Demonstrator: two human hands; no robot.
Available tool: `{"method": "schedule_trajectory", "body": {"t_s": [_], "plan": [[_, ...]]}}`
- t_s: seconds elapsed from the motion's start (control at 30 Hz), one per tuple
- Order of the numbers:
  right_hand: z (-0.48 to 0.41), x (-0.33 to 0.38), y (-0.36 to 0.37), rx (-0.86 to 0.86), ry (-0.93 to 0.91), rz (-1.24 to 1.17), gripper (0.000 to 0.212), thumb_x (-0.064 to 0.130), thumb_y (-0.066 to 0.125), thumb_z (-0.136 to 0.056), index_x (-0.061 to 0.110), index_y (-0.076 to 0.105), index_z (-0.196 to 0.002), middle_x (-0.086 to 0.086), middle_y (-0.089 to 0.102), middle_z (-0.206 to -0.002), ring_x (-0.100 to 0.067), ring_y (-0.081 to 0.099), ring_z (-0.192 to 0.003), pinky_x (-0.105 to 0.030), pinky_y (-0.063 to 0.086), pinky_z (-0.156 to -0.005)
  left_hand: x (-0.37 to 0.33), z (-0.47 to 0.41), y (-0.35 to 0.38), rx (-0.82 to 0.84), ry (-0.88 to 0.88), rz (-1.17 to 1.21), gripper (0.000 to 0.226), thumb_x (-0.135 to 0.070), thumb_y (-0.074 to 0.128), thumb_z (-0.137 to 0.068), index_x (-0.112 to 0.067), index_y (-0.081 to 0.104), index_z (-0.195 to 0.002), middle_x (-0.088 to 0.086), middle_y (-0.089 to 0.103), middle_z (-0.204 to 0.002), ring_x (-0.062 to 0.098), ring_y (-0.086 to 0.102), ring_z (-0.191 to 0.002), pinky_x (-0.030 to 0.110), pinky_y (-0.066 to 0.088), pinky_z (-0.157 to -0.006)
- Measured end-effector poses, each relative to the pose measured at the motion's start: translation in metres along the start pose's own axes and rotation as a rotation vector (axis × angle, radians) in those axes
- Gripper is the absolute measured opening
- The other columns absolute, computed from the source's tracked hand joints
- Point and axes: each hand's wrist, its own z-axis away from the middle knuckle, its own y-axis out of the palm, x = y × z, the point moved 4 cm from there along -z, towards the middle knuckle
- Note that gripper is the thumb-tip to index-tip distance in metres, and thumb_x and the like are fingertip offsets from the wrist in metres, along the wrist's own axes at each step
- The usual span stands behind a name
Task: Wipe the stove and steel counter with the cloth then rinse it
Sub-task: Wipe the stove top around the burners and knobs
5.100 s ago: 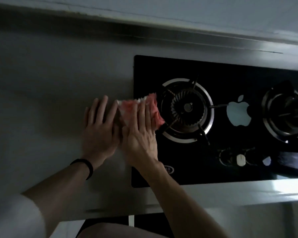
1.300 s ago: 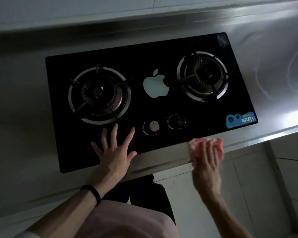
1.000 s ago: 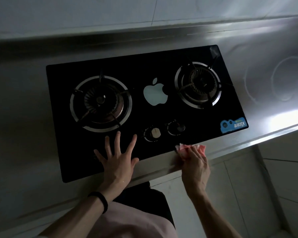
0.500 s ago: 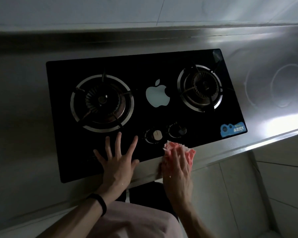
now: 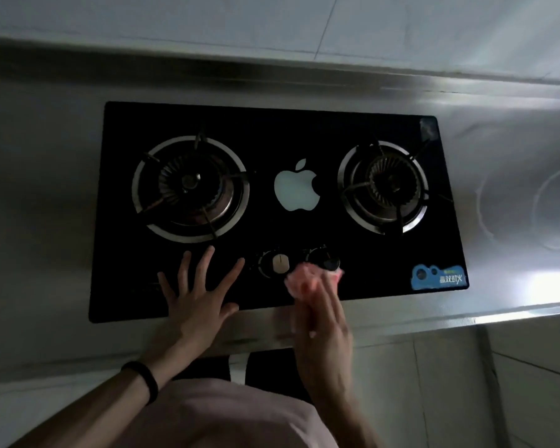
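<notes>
A black glass two-burner stove point(image 5: 278, 124) is set into the steel counter point(image 5: 46, 195). My right hand point(image 5: 324, 321) presses a pink cloth point(image 5: 307, 279) onto the stove's front edge, just below the right knob point(image 5: 325, 258). My left hand point(image 5: 198, 295) lies flat with fingers spread on the glass in front of the left burner point(image 5: 189, 189). A black band circles my left wrist.
The right burner point(image 5: 383, 185) and a pale left knob point(image 5: 280, 263) sit on the stove. A blue sticker point(image 5: 438, 278) marks its front right corner. Ring marks show on the counter at right point(image 5: 530, 208). The counter's front edge point(image 5: 498, 315) drops to a tiled floor.
My right hand slid the cloth left along the counter's front edge, then up onto the stove glass near the right knob. My left hand stayed flat in place.
</notes>
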Motion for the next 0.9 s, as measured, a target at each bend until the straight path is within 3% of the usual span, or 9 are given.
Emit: {"method": "schedule_trajectory", "body": {"t_s": [0.03,0.07,0.1,0.23,0.37,0.57,0.7,0.8,0.9], "plan": [[0.000,0.004,0.013,0.106,-0.088,0.088,0.051,0.026,0.052,-0.110,0.023,0.042,-0.160,0.002,0.033,-0.169,-0.009,0.028,-0.156,-0.035,0.037,-0.123,0.001,0.000,0.000,0.005,-0.003,-0.006,0.096,-0.055,0.068,-0.092,-0.055,-0.003,-0.156,0.002,-0.008,-0.176,0.042,-0.013,-0.159,0.080,0.002,-0.118],[0.002,0.002,0.025,0.193,-0.112,0.157,0.063,0.031,0.050,-0.111,0.017,0.024,-0.166,-0.001,0.010,-0.177,-0.012,0.003,-0.163,-0.037,0.016,-0.132,0.001,0.000,0.000,0.004,-0.001,-0.004,0.094,-0.054,0.065,-0.094,-0.056,-0.005,-0.156,0.001,-0.012,-0.175,0.041,-0.017,-0.158,0.079,0.001,-0.119],[0.004,-0.005,0.031,0.234,-0.100,0.194,0.072,0.034,0.049,-0.111,0.014,0.010,-0.168,-0.003,-0.003,-0.177,-0.015,-0.009,-0.163,-0.040,0.005,-0.133,0.001,0.001,0.000,0.012,0.005,-0.001,0.092,-0.053,0.064,-0.096,-0.058,-0.004,-0.157,0.000,-0.016,-0.174,0.040,-0.019,-0.158,0.079,0.000,-0.119],[0.016,-0.030,0.043,0.338,-0.100,0.240,0.073,0.037,0.040,-0.112,0.012,0.000,-0.168,-0.010,-0.010,-0.176,-0.023,-0.012,-0.163,-0.052,0.011,-0.132,-0.001,0.002,-0.004,0.019,0.013,0.017,0.089,-0.047,0.070,-0.094,-0.056,0.011,-0.160,0.003,-0.005,-0.175,0.044,-0.011,-0.159,0.081,0.002,-0.118],[-0.007,-0.035,0.053,0.390,-0.147,0.347,0.072,0.050,-0.001,-0.107,0.010,-0.012,-0.165,-0.012,-0.020,-0.173,-0.024,-0.019,-0.161,-0.051,0.004,-0.133,-0.001,0.001,-0.003,0.012,0.006,0.016,0.094,-0.044,0.078,-0.087,-0.055,0.019,-0.159,0.004,0.004,-0.174,0.045,-0.003,-0.158,0.084,0.007,-0.115],[-0.027,-0.030,0.063,0.322,-0.137,0.297,0.075,0.028,0.033,-0.111,0.007,-0.015,-0.164,-0.008,-0.018,-0.175,-0.019,-0.019,-0.161,-0.044,-0.001,-0.132,0.000,0.003,-0.003,0.008,0.015,0.005,0.094,-0.041,0.082,-0.084,-0.053,0.026,-0.159,0.005,0.006,-0.172,0.047,0.001,-0.156,0.086,0.012,-0.113],[-0.007,-0.054,0.041,0.373,-0.180,0.318,0.072,0.028,0.045,-0.110,0.006,0.008,-0.167,-0.013,0.005,-0.175,-0.025,0.002,-0.163,-0.045,0.007,-0.132,-0.002,0.002,-0.006,0.021,-0.006,-0.002,0.094,-0.038,0.082,-0.085,-0.049,0.028,-0.160,0.007,0.007,-0.172,0.049,0.002,-0.157,0.086,0.011,-0.114],[0.000,-0.092,0.007,0.380,-0.089,0.371,0.059,0.031,0.039,-0.111,0.006,0.028,-0.163,-0.017,0.029,-0.170,-0.031,0.021,-0.160,-0.053,0.022,-0.130,-0.004,0.002,-0.008,0.045,-0.015,0.003,0.095,-0.039,0.079,-0.088,-0.047,0.020,-0.162,0.007,0.002,-0.173,0.046,-0.003,-0.158,0.084,0.007,-0.116],[-0.018,-0.121,-0.026,0.333,0.045,0.435,0.067,0.042,0.021,-0.111,0.006,0.013,-0.167,-0.018,0.008,-0.174,-0.032,0.002,-0.163,-0.052,0.011,-0.132,-0.006,0.002,-0.010,0.055,-0.023,0.008,0.095,-0.039,0.076,-0.090,-0.043,0.015,-0.162,0.006,-0.001,-0.173,0.045,-0.007,-0.158,0.082,0.005,-0.118]]}}
